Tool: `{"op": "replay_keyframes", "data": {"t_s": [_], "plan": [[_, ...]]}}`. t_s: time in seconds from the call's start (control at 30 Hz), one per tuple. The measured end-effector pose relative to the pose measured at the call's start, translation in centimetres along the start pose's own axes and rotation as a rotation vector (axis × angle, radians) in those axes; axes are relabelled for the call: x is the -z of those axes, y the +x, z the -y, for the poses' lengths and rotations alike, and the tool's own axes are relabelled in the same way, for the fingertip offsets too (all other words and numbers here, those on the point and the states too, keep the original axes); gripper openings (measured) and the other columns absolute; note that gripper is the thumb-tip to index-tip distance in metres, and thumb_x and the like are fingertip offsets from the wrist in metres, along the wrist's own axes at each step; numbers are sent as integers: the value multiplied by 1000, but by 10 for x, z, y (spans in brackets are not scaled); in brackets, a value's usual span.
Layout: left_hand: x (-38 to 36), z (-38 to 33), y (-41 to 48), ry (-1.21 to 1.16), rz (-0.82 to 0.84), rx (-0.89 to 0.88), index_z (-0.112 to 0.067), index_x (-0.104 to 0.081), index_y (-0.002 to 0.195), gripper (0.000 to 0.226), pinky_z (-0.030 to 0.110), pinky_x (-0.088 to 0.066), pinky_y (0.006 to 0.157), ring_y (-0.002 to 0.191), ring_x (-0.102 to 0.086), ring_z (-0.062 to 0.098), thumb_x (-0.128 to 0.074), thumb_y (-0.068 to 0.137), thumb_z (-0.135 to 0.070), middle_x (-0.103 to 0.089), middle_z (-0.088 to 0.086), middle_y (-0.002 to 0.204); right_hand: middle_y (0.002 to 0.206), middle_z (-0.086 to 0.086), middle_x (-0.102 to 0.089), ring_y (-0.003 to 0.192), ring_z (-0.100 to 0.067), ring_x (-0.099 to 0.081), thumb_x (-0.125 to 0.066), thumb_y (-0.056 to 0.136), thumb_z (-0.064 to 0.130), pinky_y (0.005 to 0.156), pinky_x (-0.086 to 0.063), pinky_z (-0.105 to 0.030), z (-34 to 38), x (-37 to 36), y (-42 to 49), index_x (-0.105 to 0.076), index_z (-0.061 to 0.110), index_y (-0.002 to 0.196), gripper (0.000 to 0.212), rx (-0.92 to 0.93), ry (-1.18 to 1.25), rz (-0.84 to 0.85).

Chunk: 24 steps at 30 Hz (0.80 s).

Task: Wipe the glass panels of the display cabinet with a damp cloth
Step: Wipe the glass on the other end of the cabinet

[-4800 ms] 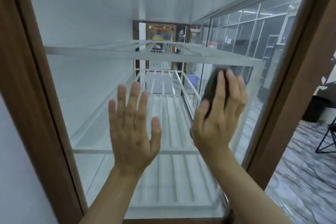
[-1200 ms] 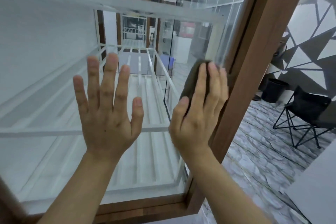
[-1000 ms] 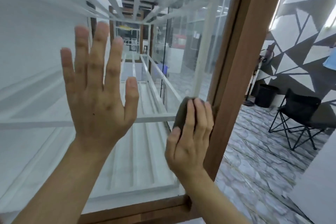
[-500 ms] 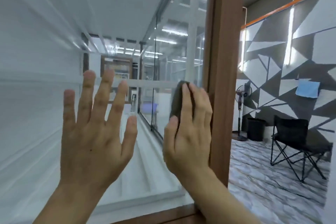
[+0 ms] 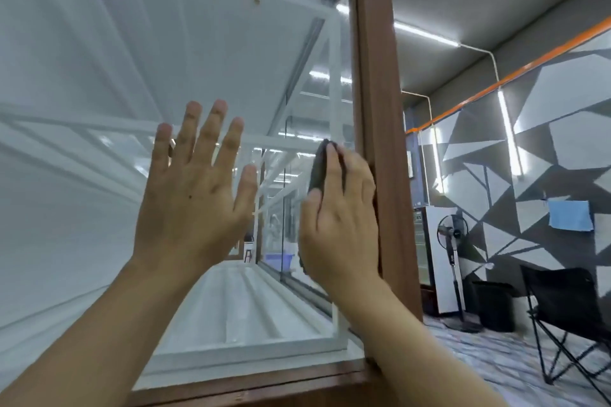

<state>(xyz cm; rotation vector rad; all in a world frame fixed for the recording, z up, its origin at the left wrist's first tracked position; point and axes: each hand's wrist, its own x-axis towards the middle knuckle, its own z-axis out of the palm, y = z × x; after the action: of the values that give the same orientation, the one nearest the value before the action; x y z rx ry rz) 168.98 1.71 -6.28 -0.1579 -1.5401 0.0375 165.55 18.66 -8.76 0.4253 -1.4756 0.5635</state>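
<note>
The display cabinet's glass panel (image 5: 99,76) fills the left and middle of the head view, framed by a brown wooden post (image 5: 375,76) on its right and a wooden rail along the bottom. My left hand (image 5: 195,195) lies flat against the glass with fingers spread. My right hand (image 5: 340,225) presses a dark cloth (image 5: 318,172) flat onto the glass right beside the wooden post, fingers straight over it. Only the cloth's left edge and top show past my fingers. White shelf frames (image 5: 231,139) are visible inside the cabinet.
To the right of the post the room opens up: a standing fan (image 5: 452,235), a dark bin (image 5: 496,306), a black folding chair (image 5: 568,314), and a blue cloth (image 5: 569,215) hanging on the grey-and-white patterned wall.
My right hand has slid the cloth up the glass along the wooden post after dipping lower a second ago. My view has tilted upward. My left hand stays flat on the glass.
</note>
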Motion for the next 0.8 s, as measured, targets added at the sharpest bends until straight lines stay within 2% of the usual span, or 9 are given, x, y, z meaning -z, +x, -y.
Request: {"op": "replay_keyframes", "data": {"t_s": [0.1, 0.17, 0.3, 0.4, 0.5, 0.57, 0.63, 0.73, 0.8], "plan": [[-1, 1, 0, -3, -8, -2, -14, -30, 160, 66, 50, -5, 128, 158, -11, 27, -25, 104, -46, -19, 8, 170, 162, -10, -27, 150, -25, -19, -14, 97, 35, 125, -18, -48, 10, -7, 68, -29, 6, 158, 69, -13, -4, -12], [-1, 0, 1, -11, -9, -3, -14, -30, 160, 65, 50, -4, 128, 158, -11, 26, -24, 104, -47, -19, 7, 170, 164, -6, -23, 153, -22, -16, -16, 100, 34, 125, -19, -49, 6, -6, 41, -26, 8, 160, 66, 58, 0, 32], [0, 0, -1, -4, 3, 8, -16, -28, 161, 67, 49, -3, 128, 159, -7, 25, -19, 104, -48, -15, 5, 171, 167, -1, -20, 156, -18, -14, -29, 104, 28, 124, -20, -46, -13, 15, -79, -19, 13, 163, 62, 209, -61, 111], [1, 0, 0, -6, 9, 8, -17, -27, 162, 68, 49, -3, 128, 159, -5, 24, -17, 103, -49, -13, 4, 172, 162, -6, -25, 151, -24, -24, -25, 103, 30, 122, -25, -50, -13, 6, -42, -27, 8, 159, 60, 92, -16, 72], [0, 1, 1, -1, 11, 11, -17, -26, 162, 68, 50, -4, 128, 159, -5, 24, -16, 103, -50, -13, 4, 172, 162, -9, -25, 151, -25, -20, -17, 101, 31, 125, -20, -49, 10, -7, 27, -27, 7, 159, 64, -41, -10, -28], [0, 2, 1, -6, 11, 5, -17, -27, 162, 67, 50, -4, 128, 159, -6, 24, -18, 104, -49, -14, 5, 172, 165, -7, -21, 154, -22, -14, -17, 103, 31, 126, -16, -48, 12, -9, 13, -23, 9, 161, 63, 6, -10, 20], [0, 2, 1, -15, 10, 1, -16, -28, 162, 66, 50, -4, 128, 159, -6, 24, -19, 104, -48, -14, 5, 171, 168, -4, -18, 157, -20, -11, -23, 104, 29, 126, -16, -46, 4, -1, -40, -22, 10, 162, 61, 129, -27, 92], [-1, 1, 0, -16, 2, 11, -17, -27, 162, 66, 49, -3, 128, 159, -4, 23, -18, 104, -48, -13, 4, 172, 167, 1, -21, 156, -16, -14, -32, 103, 29, 123, -23, -48, -16, 12, -80, -22, 14, 162, 62, 251, -58, 132], [-2, 1, 0, -17, -8, 7, -17, -26, 162, 67, 50, -3, 128, 159, -5, 23, -17, 104, -48, -13, 4, 172, 161, -2, -27, 151, -19, -23, -29, 103, 30, 121, -31, -52, -17, 7, -40, -27, 11, 159, 60, 171, -19, 78]]}}
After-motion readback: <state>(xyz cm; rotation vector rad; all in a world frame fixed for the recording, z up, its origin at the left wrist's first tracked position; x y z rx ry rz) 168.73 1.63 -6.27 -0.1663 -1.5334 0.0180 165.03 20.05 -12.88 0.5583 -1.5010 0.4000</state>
